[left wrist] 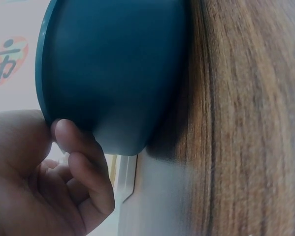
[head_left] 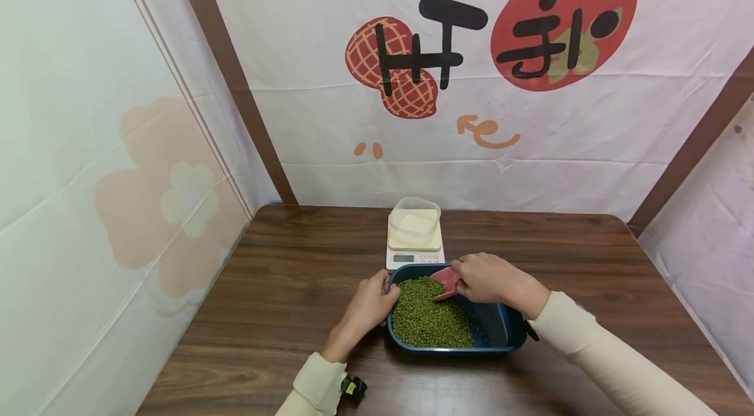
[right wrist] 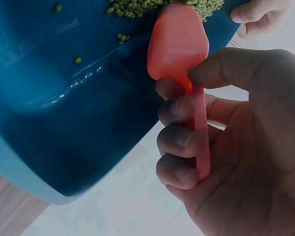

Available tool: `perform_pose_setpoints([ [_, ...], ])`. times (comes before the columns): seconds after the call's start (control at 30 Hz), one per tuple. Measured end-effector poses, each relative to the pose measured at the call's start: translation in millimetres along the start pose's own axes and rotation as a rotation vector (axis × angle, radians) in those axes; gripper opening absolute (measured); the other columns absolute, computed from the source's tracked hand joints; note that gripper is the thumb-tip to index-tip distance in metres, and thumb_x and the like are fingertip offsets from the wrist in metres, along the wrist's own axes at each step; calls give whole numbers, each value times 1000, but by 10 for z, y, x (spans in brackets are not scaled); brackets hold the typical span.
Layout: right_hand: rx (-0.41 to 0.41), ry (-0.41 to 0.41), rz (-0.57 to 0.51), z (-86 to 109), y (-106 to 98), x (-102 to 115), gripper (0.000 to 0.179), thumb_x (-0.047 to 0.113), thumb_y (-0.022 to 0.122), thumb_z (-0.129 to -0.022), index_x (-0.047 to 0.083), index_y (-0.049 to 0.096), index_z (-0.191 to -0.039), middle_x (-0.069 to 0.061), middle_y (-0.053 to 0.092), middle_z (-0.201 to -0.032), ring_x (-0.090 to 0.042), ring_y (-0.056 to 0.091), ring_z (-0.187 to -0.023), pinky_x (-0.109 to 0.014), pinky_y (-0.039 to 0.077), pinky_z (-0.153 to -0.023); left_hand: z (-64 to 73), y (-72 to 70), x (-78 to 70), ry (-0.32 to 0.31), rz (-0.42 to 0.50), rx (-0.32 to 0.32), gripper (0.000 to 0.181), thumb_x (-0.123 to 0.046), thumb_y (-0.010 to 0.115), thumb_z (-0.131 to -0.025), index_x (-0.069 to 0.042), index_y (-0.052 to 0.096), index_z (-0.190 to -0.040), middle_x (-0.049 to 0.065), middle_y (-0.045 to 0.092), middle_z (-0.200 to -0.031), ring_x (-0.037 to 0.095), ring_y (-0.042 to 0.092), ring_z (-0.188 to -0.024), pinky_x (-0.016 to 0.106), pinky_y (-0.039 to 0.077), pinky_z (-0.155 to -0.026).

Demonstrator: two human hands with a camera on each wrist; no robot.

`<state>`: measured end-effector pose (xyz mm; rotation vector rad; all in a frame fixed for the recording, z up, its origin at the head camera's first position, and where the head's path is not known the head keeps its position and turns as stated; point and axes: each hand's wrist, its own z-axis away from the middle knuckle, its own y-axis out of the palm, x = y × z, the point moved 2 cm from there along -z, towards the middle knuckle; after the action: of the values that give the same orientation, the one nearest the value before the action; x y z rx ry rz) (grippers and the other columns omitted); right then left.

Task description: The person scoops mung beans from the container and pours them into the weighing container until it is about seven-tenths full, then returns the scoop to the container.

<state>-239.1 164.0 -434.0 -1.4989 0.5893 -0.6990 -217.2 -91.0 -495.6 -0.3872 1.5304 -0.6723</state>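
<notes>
A dark blue basin (head_left: 501, 324) holds green mung beans (head_left: 430, 318), heaped toward its left side. My left hand (head_left: 366, 303) grips the basin's left rim, thumb on one side and curled fingers on the other; the left wrist view shows the fingers (left wrist: 88, 172) by the basin's outer wall. With my right hand (head_left: 489, 278) I hold a pink scoop (right wrist: 179, 44) by its handle, fingers wrapped round it. The scoop's front edge meets the beans near the basin's far side. How much the scoop contains cannot be seen.
Behind the basin stands a white kitchen scale (head_left: 404, 259) with a clear plastic container (head_left: 415, 223) on it. The brown wooden table (head_left: 283, 298) runs back to a printed cloth wall (head_left: 330, 180). A few loose beans lie on the basin's bare right floor.
</notes>
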Motion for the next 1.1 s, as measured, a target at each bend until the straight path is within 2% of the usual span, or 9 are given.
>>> perform_pose_setpoints([
  [0.17,26,-5,-42,-11,8,32,8,9,67,-96,11,62,-90,2,55,-75,-9,39,-61,-29,34,-58,0,22,24,-1,-10,2,21,-18,56,-101,-13,48,-82,-5,47,-56,9,54,-38,29,49,-41],
  [0.33,16,-20,-43,-18,0,56,14,8,66,-96,13,58,-85,3,49,-71,-8,37,-59,-28,32,-57,-2,33,27,4,-13,7,20,-18,55,-101,-13,47,-83,-5,48,-56,10,55,-38,30,49,-42],
  [0.63,14,-49,-40,-70,-15,65,12,8,67,-96,11,60,-87,3,51,-72,-7,38,-59,-27,33,-57,-8,3,0,13,-3,8,21,-18,54,-102,-13,47,-82,-5,46,-55,9,54,-38,29,49,-42],
  [0.9,92,-12,-41,-137,-20,107,6,12,67,-99,11,64,-93,1,61,-79,-9,44,-62,-30,38,-60,-11,1,7,15,-3,9,21,-18,54,-102,-13,47,-82,-5,45,-56,10,55,-38,29,50,-43],
  [1.1,149,1,-41,-176,-30,156,3,12,66,-100,10,66,-98,-1,62,-79,-11,49,-62,-33,42,-60,5,-6,-5,15,3,9,21,-17,54,-101,-13,47,-82,-4,47,-57,9,54,-38,28,48,-42],
])
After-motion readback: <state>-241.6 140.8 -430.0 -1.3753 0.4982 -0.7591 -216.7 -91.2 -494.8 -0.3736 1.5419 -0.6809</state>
